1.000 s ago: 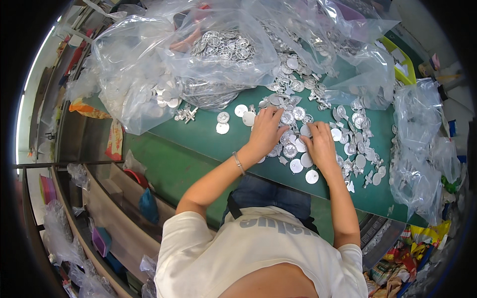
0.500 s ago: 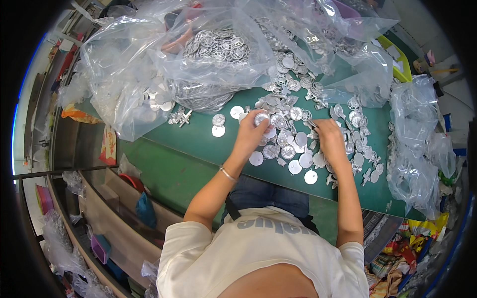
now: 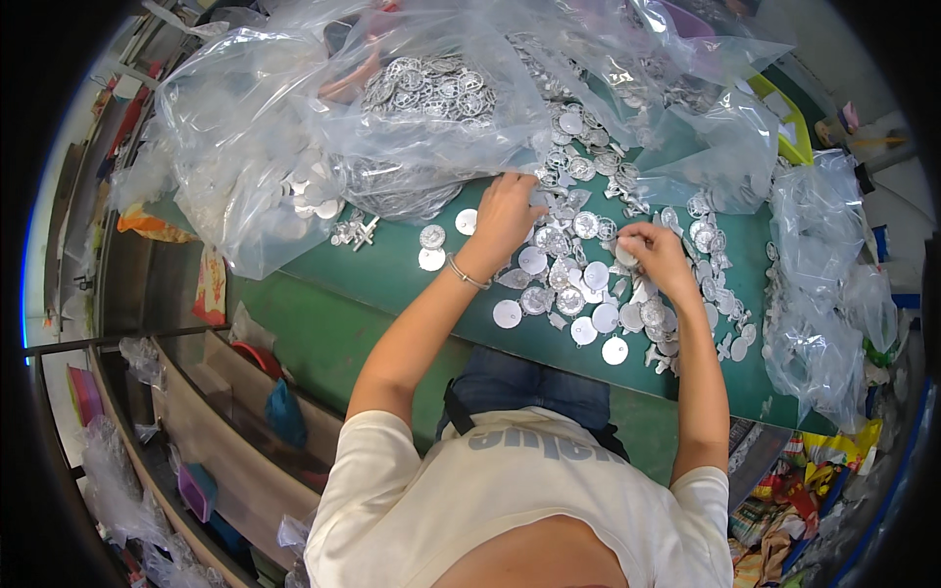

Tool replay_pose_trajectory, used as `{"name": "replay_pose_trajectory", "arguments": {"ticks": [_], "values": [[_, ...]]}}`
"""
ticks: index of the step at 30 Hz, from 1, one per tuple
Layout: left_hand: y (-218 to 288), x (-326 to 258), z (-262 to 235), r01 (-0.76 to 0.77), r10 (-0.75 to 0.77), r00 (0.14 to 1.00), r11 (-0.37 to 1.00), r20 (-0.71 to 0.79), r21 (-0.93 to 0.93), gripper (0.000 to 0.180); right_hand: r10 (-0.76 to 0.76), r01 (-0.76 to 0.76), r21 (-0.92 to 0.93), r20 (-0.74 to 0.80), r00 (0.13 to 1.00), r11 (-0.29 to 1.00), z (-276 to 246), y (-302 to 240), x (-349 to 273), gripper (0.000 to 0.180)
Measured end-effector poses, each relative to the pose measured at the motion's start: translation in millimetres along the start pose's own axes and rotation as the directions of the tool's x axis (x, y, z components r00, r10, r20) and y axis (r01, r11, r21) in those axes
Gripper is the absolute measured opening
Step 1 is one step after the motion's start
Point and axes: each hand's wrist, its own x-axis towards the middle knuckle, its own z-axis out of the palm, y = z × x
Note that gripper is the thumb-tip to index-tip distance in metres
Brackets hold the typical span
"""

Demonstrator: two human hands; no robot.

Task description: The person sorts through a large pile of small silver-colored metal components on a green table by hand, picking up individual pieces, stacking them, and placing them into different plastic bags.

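Many silver-coloured metal medallions [image 3: 569,301], mostly round and flat, lie in a loose heap on the green tabletop [image 3: 392,294]. My left hand [image 3: 502,218] is over the heap's far left side, close to the edge of a clear plastic bag [image 3: 421,147]. Its fingers stretch forward with the thumb apart, and I see nothing in them; what lies under the palm is hidden. My right hand [image 3: 659,257] pinches a round medallion [image 3: 625,255] between thumb and fingertips, above the heap's right part. A few discs [image 3: 431,248] sit apart on the left.
Openwork silver pieces [image 3: 431,88] fill the bag at the back. A small cross-shaped piece [image 3: 367,230] lies beside it. Another crumpled plastic bag [image 3: 823,284] is along the right edge, below a yellow-green bin [image 3: 789,118]. Brown shelving [image 3: 235,412] stands at lower left.
My left hand has moved away from me toward the bag, and the medallion it held no longer shows. The right hand has shifted slightly nearer me, and a round medallion now shows at its fingertips.
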Motion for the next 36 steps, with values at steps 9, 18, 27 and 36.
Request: {"name": "replay_pose_trajectory", "arguments": {"ticks": [9, 18, 27, 36], "values": [[-7, 5, 3, 0.048, -0.044, 0.994, 0.998, 0.096, -0.043, 0.035, -0.176, 0.233, -0.269, 0.219, 0.960, 0.935, -27, -1, -20, 0.027], [4, -1, -5, 0.049, -0.047, 0.999, 0.993, 0.027, -0.111, 0.033, -0.321, 0.317, -0.267, 0.032, 0.947, 0.910, 28, -9, 29, 0.044], [-1, 6, 2, -0.014, 0.016, 0.998, 0.999, 0.055, -0.033, 0.032, -0.088, 0.083, 0.271, 0.007, 0.996, 0.959, -1, -1, 19, 0.010], [1, 20, -10, 0.070, -0.090, 0.944, 0.995, 0.318, 0.074, 0.039, -0.386, 0.422, -0.353, 0.170, 0.907, 0.835, -5, -2, -31, 0.023]]}}
